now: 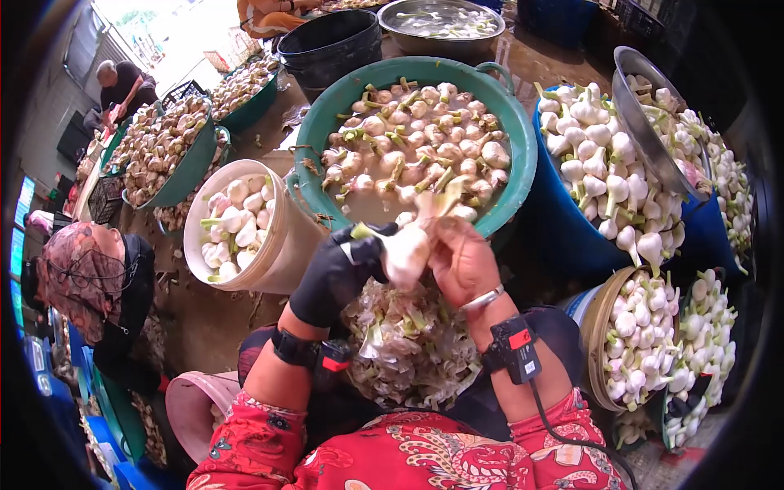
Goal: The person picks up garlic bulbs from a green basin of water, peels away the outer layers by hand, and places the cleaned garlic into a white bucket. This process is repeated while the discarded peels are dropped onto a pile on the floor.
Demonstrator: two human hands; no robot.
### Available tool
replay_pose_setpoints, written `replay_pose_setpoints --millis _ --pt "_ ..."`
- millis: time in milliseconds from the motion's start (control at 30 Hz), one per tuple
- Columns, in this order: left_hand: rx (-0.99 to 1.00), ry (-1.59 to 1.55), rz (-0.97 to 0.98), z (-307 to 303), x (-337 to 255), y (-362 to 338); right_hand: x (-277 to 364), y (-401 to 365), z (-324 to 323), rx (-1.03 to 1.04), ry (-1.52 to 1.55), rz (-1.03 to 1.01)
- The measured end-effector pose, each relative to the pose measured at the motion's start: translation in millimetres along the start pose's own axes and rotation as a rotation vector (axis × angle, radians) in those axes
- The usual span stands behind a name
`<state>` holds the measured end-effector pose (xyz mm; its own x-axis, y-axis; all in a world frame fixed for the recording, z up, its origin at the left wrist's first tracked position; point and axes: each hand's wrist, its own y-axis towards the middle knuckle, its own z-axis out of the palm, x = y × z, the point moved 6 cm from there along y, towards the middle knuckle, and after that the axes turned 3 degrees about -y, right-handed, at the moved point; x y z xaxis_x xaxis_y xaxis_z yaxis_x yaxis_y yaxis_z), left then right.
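Observation:
My left hand [336, 278], in a black glove, is closed around a garlic bulb [406, 256] with a short green stem stub. The fingers of my right hand [462, 263] are pinched on the loose outer garlic skin [437, 206] at the bulb's upper right side. Both hands are over the near rim of a green tub [523, 155], where many garlic bulbs [416, 135] lie in cloudy water. Below my hands, a heap of papery garlic peels [412, 343] rests in my lap.
A white bucket [286, 245] of cleaned garlic stands left of the tub. On the right are a blue barrel [563, 220] and a tan bucket [603, 343], both piled with white bulbs. A black tub [331, 49] is behind. A person in a patterned cap [82, 273] sits at left.

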<state>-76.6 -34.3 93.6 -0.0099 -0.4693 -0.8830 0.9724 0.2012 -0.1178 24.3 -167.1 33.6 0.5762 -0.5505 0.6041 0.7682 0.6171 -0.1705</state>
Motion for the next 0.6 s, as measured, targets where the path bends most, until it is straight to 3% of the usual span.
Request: replay_pose_setpoints --millis 67,133,167,200,267,300,367,400,467,533,600 --pt "-0.022 -0.175 0.054 -15 -4 7 37 -12 27 0.035 0.100 -0.022" --pt "-0.154 -0.267 0.045 -29 -15 9 57 -29 56 0.593 0.021 0.119" --pt "-0.202 0.113 0.190 -29 -29 2 37 -45 57 0.635 -0.783 0.208" --pt "-0.231 0.284 0.226 -27 -30 1 13 -47 35 0.662 -1.177 0.421" --pt "-0.193 0.405 0.285 -20 -27 4 4 -47 26 0.690 -1.392 0.225" --pt "-0.189 0.398 0.280 -18 -24 3 9 -43 28 0.559 -1.364 0.165" --pt "-0.190 -0.181 0.074 -19 -7 5 24 -34 31 0.299 -1.256 0.162" --pt "-0.186 -0.183 0.067 -14 -4 4 28 -29 31 0.195 -1.089 0.099" --pt "-0.195 0.137 0.130 -5 -3 2 27 -26 33 0.057 -0.880 0.177" --pt "-0.150 0.168 0.103 -4 1 3 27 -25 35 0.082 -0.783 0.132" --pt "-0.106 -0.248 0.003 -2 5 3 25 -22 36 0.119 -0.685 0.086"
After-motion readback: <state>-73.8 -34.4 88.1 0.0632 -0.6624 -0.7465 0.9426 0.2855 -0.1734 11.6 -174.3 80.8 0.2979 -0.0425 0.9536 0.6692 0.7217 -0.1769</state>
